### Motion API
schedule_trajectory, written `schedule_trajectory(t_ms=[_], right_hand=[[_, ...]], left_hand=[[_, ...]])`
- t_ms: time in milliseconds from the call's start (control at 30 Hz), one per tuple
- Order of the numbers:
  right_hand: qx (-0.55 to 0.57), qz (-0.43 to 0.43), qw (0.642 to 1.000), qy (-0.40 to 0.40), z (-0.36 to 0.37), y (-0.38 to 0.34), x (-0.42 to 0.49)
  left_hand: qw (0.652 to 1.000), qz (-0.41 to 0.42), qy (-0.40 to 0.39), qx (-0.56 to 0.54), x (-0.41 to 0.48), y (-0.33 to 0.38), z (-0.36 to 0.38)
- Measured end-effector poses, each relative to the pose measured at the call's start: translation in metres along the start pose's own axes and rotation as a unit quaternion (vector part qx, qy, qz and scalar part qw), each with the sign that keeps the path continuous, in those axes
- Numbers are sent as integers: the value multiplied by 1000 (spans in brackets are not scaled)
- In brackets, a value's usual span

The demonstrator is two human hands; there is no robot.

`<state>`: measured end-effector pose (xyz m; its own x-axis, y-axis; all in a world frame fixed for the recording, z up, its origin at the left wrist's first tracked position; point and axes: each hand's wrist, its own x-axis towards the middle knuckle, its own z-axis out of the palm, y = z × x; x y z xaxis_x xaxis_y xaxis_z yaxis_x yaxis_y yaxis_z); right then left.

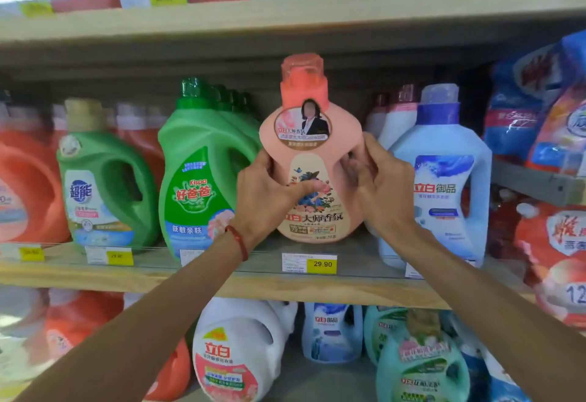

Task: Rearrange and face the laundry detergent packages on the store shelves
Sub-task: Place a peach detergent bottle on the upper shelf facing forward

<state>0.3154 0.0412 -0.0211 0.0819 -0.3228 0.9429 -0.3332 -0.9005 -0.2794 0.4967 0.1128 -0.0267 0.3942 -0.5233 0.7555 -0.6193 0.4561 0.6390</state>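
Head view: the pink detergent bottle (pixel 312 160) is held upright near the front edge of the middle shelf (pixel 317 287), long axis vertical, cap uppermost, label turned outward. It is clasped at its waist by the left hand (pixel 269 192) and right hand (pixel 380 186), fingers curled closed around it.

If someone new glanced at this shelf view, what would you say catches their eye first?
First, the peach-pink plastic detergent bottle with a coral cap, upright at the middle of the centre shelf, label facing out, gripped at its waist by the left hand and right hand. Next, the bright green handled jug just to its left and the pale blue bottle with a blue collar to its right. A yellow 29.90 price tag sits on the shelf edge below.
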Motion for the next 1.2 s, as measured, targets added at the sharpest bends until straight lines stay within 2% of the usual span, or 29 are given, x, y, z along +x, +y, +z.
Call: schedule_trajectory(t_ms=[367,500,700,867,1033,1200], right_hand=[[-67,59,995,-48,29,26,-9],[-84,65,993,-48,31,35,-9],[-113,59,990,-63,40,44,-10],[-173,62,977,-110,37,43,-10],[-236,33,956,-171,15,31,-19],[-275,-112,946,-131,-32,29,-43]], left_hand=[[996,-77,-31,34,4,-32,11],[994,-90,-65,9,8,-31,18],[996,-79,-42,13,3,-36,23],[993,-65,-47,86,1,-33,21],[985,-12,-55,166,-9,-27,20],[955,154,-21,253,-39,-9,19]])
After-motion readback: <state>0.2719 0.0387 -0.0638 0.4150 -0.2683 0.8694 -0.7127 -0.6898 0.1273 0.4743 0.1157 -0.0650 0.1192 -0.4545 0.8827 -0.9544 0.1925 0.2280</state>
